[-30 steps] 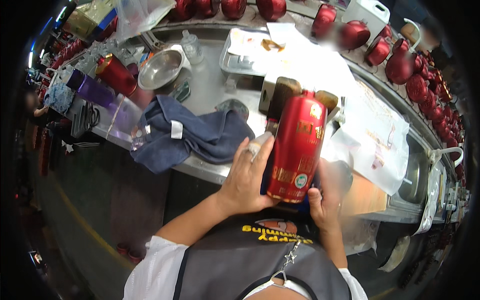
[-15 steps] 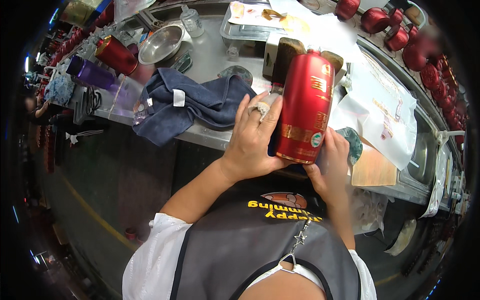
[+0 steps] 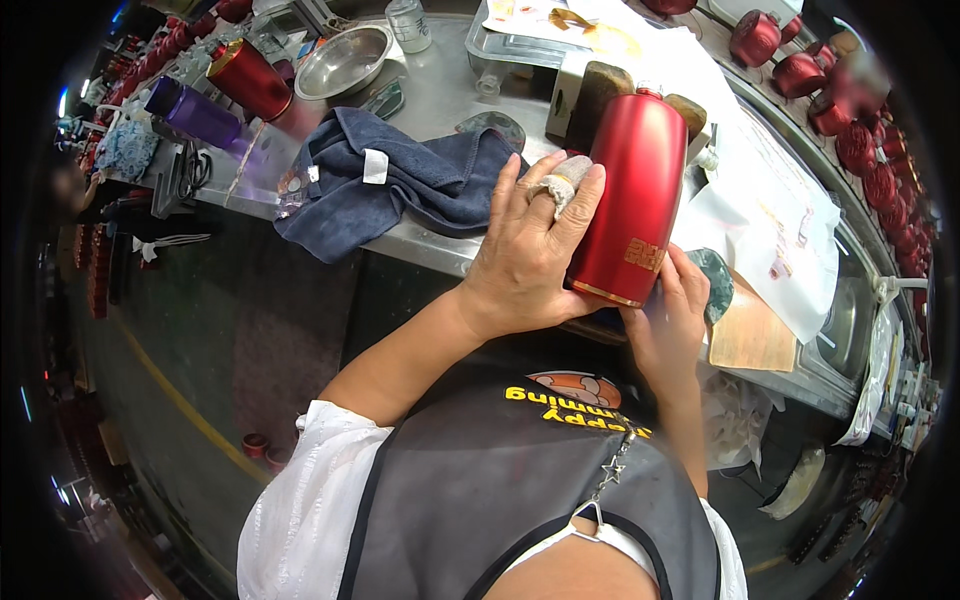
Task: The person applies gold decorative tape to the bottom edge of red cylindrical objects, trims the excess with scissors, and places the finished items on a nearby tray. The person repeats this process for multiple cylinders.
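Note:
A red bottle (image 3: 640, 190) with a gold band at its base lies tilted in front of me, base toward me. Its upward face is mostly plain, with a gold patterned mark low down. My left hand (image 3: 520, 250) is closed on its left side and base; pale wraps cover some fingers. On the base's right side, my right hand (image 3: 668, 315) grips with thumb and fingers, partly blurred. Behind the bottle's upper end stand two dark brown blocks (image 3: 603, 95), partly hidden by it. A dark blue cloth (image 3: 420, 170) lies left of my left hand.
On the metal table (image 3: 440, 80) are a steel bowl (image 3: 343, 62), a clear bottle (image 3: 408, 25), a purple bottle (image 3: 192, 110) and another red bottle (image 3: 248, 80). White sheets (image 3: 765, 215) and a wooden board (image 3: 752, 325) lie right. Red bottles (image 3: 800, 75) line the right side.
The bottle has been turned about its length between my hands: the face with gold lettering and a round label has given way to a plainer one. The view has shifted slightly.

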`<control>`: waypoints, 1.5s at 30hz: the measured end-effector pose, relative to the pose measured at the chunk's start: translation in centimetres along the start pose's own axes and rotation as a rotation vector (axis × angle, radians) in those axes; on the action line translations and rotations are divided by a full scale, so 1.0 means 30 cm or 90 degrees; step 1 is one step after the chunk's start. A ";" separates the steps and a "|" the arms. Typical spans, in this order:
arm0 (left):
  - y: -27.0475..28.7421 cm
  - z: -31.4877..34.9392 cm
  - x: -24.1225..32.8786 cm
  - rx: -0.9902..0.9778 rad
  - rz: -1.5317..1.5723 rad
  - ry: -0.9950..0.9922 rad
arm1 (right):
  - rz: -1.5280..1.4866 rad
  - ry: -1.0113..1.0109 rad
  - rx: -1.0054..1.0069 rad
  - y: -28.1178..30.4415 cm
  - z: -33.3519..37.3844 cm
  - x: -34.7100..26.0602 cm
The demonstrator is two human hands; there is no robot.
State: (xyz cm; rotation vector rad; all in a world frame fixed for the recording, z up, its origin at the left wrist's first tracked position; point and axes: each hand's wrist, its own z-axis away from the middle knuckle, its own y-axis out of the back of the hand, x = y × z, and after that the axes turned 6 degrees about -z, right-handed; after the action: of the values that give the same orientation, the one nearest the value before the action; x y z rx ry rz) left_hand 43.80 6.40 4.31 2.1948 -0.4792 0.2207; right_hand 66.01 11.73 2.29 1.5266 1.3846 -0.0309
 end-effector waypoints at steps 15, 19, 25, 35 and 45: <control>0.047 -0.053 0.046 -0.040 -0.058 -0.022 | -0.036 0.152 0.043 0.034 -0.006 -0.099; 0.059 -0.064 0.058 -0.052 -0.074 -0.028 | 0.004 0.195 0.025 0.036 -0.021 -0.109; 0.067 -0.073 0.065 -0.078 -0.129 -0.047 | 0.000 0.176 0.033 0.044 -0.031 -0.127; 0.053 -0.046 0.026 -0.057 -0.040 -0.019 | -0.035 0.009 0.182 0.106 0.005 -0.067; -0.018 0.003 -0.025 0.004 0.030 -0.033 | 0.026 -0.114 0.009 0.201 0.031 0.053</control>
State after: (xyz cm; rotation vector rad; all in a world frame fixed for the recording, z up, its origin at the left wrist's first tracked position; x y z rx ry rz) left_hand 43.33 6.84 3.62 2.2015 -0.5591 0.1918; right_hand 71.57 13.42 4.72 1.5248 1.2139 -0.1488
